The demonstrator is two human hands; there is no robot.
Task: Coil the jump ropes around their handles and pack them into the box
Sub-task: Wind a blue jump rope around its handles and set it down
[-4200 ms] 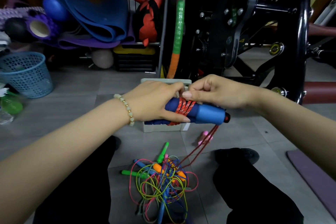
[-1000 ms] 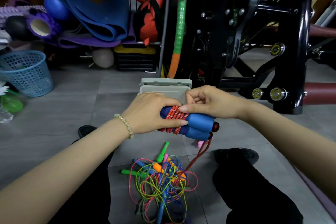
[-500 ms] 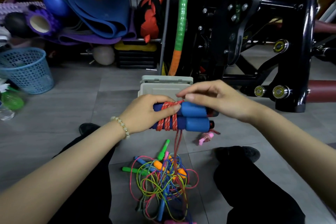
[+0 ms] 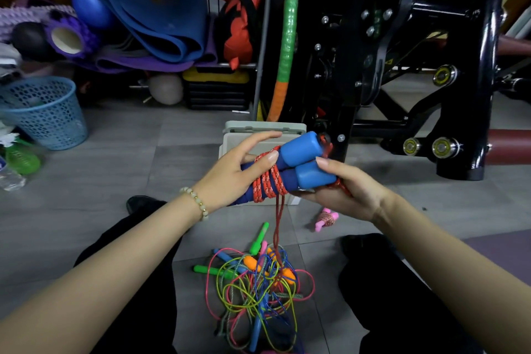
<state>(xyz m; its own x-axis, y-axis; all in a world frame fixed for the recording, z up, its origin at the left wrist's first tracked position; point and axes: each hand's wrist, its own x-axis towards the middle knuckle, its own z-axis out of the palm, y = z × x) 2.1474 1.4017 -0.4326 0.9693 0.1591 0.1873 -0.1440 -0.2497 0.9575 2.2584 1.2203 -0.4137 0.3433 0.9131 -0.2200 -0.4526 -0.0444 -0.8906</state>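
The two blue handles (image 4: 298, 149) have tipped, right ends now higher, at frame centre before one grey box (image 4: 258, 127). The left hand (image 4: 230, 178) curls round their left ends, thumb pinning the red rope (image 4: 265, 185) coils; the right hand (image 4: 350, 195) grips the right ends from below, thumb on top

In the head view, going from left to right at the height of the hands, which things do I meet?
blue basket → left hand → red rope wound around the blue handles → right hand → black machine frame
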